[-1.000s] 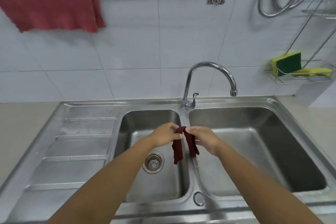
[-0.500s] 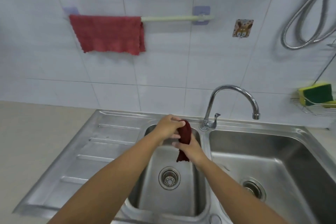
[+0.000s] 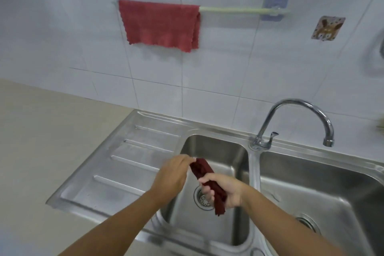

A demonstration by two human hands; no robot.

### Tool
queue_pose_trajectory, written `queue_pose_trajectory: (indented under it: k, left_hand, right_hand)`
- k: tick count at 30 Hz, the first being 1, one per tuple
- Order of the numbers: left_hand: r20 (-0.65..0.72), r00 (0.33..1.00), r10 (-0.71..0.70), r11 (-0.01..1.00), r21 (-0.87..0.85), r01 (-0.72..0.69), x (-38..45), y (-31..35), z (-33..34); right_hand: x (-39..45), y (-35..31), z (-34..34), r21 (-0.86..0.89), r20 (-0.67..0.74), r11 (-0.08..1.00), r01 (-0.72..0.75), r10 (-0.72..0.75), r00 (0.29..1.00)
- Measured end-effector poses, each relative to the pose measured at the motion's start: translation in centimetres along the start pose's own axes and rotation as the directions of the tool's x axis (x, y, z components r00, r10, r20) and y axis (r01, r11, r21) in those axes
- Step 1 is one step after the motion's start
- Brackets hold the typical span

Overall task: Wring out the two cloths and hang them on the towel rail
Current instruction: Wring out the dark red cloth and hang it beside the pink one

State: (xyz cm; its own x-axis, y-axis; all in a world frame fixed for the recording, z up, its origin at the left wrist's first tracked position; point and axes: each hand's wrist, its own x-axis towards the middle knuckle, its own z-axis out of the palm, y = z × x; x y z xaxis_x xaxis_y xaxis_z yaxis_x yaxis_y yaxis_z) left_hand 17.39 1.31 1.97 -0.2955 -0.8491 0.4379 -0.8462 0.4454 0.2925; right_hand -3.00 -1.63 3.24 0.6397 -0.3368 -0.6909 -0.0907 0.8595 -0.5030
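Observation:
A dark red wet cloth (image 3: 203, 169) is twisted into a roll over the left sink basin (image 3: 218, 147). My left hand (image 3: 173, 176) grips its upper end and my right hand (image 3: 226, 190) grips its lower part, with the tail hanging below my fingers. A lighter red cloth (image 3: 160, 24) hangs spread over the left half of the pale green towel rail (image 3: 239, 9) on the tiled wall. The right half of the rail is bare.
A curved chrome tap (image 3: 291, 118) stands between the two basins. The right basin (image 3: 324, 189) lies beside it, and a ribbed draining board (image 3: 124, 164) sits to the left. A square sticker (image 3: 328, 28) is on the wall; beige counter (image 3: 37, 131) at left.
The view has swung up and left, bringing the rail and hung cloth into full view. My hands have shifted over the left basin, and the cloth is now twisted diagonally between them.

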Motion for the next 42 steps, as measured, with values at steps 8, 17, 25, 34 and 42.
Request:
queue_pose_trajectory:
  k: [8,17,25,34,42]
  left_hand:
    - [-0.025,0.98,0.197,0.98,-0.024,-0.197,-0.6,1.0,1.6]
    - [0.428,0.894,0.128,0.971,0.128,-0.2,2.8,0.3,2.0]
    - [0.684,0.729,-0.011,0.948,0.24,-0.211,4.5,1.8,3.9]
    - [0.819,0.528,-0.226,0.97,0.14,0.197,4.7,1.8,4.4]
    - [0.566,0.789,-0.236,0.959,0.268,0.095,2.8,-0.9,4.5]
  right_hand:
    - [-1.2,0.5,2.8,-0.1,0.444,0.983,-0.153,0.182,0.877]
    - [-1.5,1.6,-0.1,-0.389,-0.121,0.92,-0.052,0.005,0.993]
    - [0.3,2.1,-0.3,-0.936,-0.347,0.174,-0.305,-0.594,0.726]
    - [2.4,1.7,-1.9,-0.917,-0.21,-0.124,-0.38,-0.659,0.722]
    - [1.4,0.4,-1.7,-0.721,-0.288,0.693,-0.034,-0.255,0.923]
